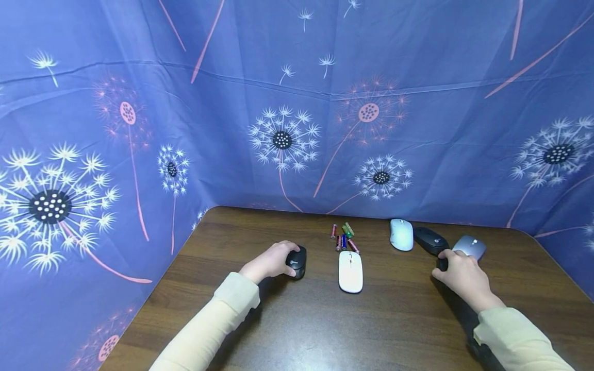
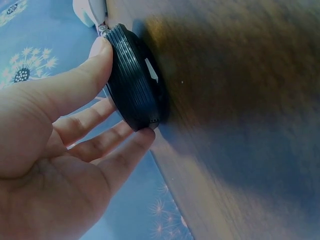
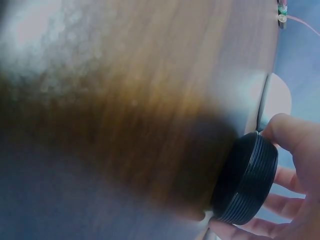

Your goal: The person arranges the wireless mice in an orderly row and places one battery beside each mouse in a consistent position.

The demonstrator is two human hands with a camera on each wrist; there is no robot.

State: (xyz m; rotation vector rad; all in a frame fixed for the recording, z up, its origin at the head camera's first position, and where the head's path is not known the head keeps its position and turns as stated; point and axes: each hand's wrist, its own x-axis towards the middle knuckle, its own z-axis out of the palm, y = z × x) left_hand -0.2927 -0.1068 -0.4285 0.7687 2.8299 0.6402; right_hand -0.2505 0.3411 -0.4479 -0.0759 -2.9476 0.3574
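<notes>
My left hand grips a black computer mouse by its sides, left of the middle of the table. The left wrist view shows the ribbed side of this mouse between thumb and fingers. Over on the right, my right hand holds a second black mouse, largely covered by the hand in the head view. Its ribbed side shows in the right wrist view, tilted beside the tabletop. Close to that hand lie another black mouse and a grey mouse.
A white mouse lies between the hands. Several small batteries, red, green and blue, lie just behind it. A pale blue mouse is farther right. The wooden table meets a blue dandelion-print cloth at its back.
</notes>
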